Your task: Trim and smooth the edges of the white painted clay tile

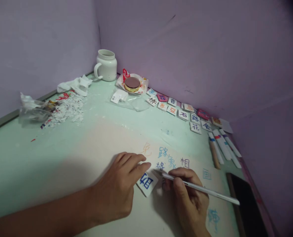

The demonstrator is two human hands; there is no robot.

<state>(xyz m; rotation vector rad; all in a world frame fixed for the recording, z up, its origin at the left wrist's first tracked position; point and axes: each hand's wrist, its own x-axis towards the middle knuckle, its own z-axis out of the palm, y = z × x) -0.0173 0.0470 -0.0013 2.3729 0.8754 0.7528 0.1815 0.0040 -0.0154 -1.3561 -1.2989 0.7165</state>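
A small white square block [150, 188] with a blue handwritten character lies on the pale sheet [92, 144]. My left hand [121, 184] grips it by its far left edge, fingers curled over and partly hiding it. In my right hand [189, 196] is a slim metal craft knife [203, 189], held like a pen. Its narrow tip points left, close to the block's upper right corner; whether it touches, I cannot tell. Characters in blue, purple and orange are written on the sheet around both hands.
Several lettered blocks [183, 114] line the back wall. Markers [222, 144] and a dark flat device [246, 204] lie at the right. White and red shavings [69, 110], a plastic bag [34, 110], a white mug [107, 65] and a round gold-rimmed tin [132, 84] stand farther back.
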